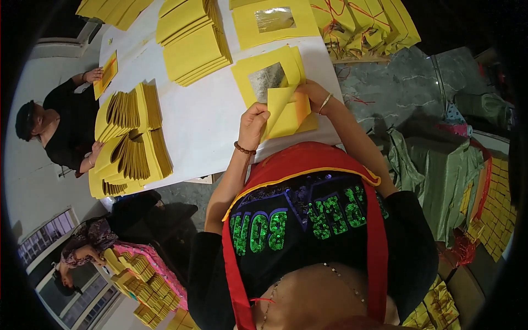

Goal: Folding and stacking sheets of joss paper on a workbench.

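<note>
A yellow paper sheet (pixel 281 104) is being folded over at the table's near right edge. My left hand (pixel 253 125) pinches the lifted flap of it between thumb and fingers. At the sheet's right side, my right hand (pixel 314 97) grips its edge, with the fingertips partly hidden by the paper. Under the flap shows an orange patch, and a silvery grey rectangle (pixel 266 80) lies on the yellow paper just beyond. Another yellow sheet with a silvery rectangle (pixel 275 20) lies farther back.
The white table (pixel 197 118) holds stacked yellow paper (pixel 197 52) and fanned folded bundles (pixel 132 135) on the left. Yellow bundles with red strings (pixel 360 25) lie at the far right. One person (pixel 60 118) handles yellow paper at the left; another (pixel 88 245) is lower left. Green sacks (pixel 432 170) stand right.
</note>
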Demonstrator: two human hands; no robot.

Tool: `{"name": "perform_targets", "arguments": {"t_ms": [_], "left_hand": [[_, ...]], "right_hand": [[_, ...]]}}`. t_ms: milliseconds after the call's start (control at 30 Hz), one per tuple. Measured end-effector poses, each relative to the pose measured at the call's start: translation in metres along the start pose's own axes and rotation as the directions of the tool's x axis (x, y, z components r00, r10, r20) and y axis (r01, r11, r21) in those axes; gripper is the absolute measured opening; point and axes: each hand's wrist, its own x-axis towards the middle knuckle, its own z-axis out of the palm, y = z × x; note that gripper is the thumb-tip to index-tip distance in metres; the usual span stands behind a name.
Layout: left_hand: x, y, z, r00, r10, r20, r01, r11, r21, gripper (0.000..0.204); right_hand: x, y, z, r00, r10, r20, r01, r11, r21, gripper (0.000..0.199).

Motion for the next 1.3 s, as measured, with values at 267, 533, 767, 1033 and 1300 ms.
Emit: {"name": "perform_targets", "arguments": {"t_ms": [267,533,767,1033,1300], "left_hand": [[0.001,-0.006,-0.002,0.997,0.022,0.075,-0.042,0.958,0.283,0.004],[0.006,-0.001,0.005,0.917,0.198,0.345,-0.389,0.626,0.676,0.008],[0.010,0.006,0.010,0.845,0.166,0.509,-0.523,0.458,0.719,0.009],[0.016,0.019,0.014,0.730,0.173,0.661,-0.683,0.233,0.693,0.013],[0.017,0.014,0.023,0.620,0.171,0.766,-0.777,-0.001,0.629,0.016]], "right_hand": [[-0.015,-0.002,0.020,0.795,-0.424,-0.434,0.363,0.906,-0.219,0.041],[-0.003,0.011,-0.009,0.852,-0.398,-0.341,0.308,0.907,-0.287,0.047],[-0.002,0.010,-0.010,0.838,-0.391,-0.381,0.337,0.919,-0.203,0.048],[-0.001,0.005,-0.022,0.902,-0.313,-0.296,0.281,0.948,-0.146,0.043],[0.003,0.002,-0.026,0.926,-0.276,-0.259,0.247,0.959,-0.139,0.044]]}}
